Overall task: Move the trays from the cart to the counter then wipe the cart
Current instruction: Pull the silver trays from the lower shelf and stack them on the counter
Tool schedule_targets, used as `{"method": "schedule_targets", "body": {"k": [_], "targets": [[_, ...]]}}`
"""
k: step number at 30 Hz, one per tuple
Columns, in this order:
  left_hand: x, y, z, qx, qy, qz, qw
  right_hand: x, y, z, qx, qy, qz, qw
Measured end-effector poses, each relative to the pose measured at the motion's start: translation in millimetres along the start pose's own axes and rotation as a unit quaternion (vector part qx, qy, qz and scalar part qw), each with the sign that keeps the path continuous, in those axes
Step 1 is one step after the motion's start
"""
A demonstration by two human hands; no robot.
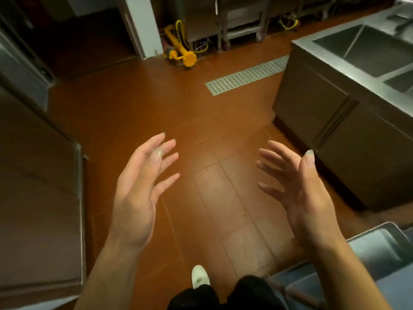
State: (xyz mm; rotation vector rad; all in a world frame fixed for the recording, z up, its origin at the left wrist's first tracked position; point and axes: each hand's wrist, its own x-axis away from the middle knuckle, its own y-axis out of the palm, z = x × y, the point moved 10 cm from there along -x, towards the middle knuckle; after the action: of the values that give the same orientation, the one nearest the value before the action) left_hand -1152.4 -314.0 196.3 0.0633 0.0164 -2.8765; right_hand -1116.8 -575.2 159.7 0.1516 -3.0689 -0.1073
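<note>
Steel: a tray or cart edge [377,249] shows at 4 o'clock, low right, partly cut off; which of the two it is I cannot tell.
Counter: the steel unit with sinks [348,70] stands at 2 o'clock, across bare orange floor [156,104].
Left hand [138,191]: open, fingers spread, palm turned inward, holding nothing.
Right hand [306,193]: likewise open and empty, palm facing the left one, well apart from it.
Step in hand: judging by the empty hands held at tray width, reaching for a tray to carry.
Doing it well: turn toward 4 o'clock, take the tray by both short edges, thumbs on the rim, keep it level, and walk clear of the floor drain [245,74] at 1 o'clock.
Shoe [200,276]: at 6 o'clock, on the floor.
Cloth: none in view.
</note>
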Motion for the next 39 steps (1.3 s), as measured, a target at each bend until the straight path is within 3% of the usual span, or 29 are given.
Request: {"method": "schedule_targets", "body": {"k": [8, 18, 22, 27, 33, 39], "targets": [[-152, 221, -8, 0.035, -0.011, -0.281, 0.959, -58, -149, 3, -0.186, 0.002, 0.234, 0.954], [-244, 433, -3, 0.022, -0.004, -0.444, 0.896, -125, -286, -5, -0.266, -0.053, 0.359, 0.893], [-252, 507, -19, -0.017, -0.012, -0.522, 0.852, -121, -327, 8, -0.277, -0.051, 0.438, 0.853], [-231, 610, -61, -0.089, -0.039, -0.645, 0.758, -91, -368, 54, -0.299, -0.016, 0.569, 0.766], [-174, 715, -87, -0.143, -0.034, -0.806, 0.573, -31, -366, 89, -0.323, -0.013, 0.739, 0.591], [-77, 769, -116, -0.174, 0.015, -0.903, 0.393, -8, -323, 134, -0.400, -0.077, 0.816, 0.411]]}}
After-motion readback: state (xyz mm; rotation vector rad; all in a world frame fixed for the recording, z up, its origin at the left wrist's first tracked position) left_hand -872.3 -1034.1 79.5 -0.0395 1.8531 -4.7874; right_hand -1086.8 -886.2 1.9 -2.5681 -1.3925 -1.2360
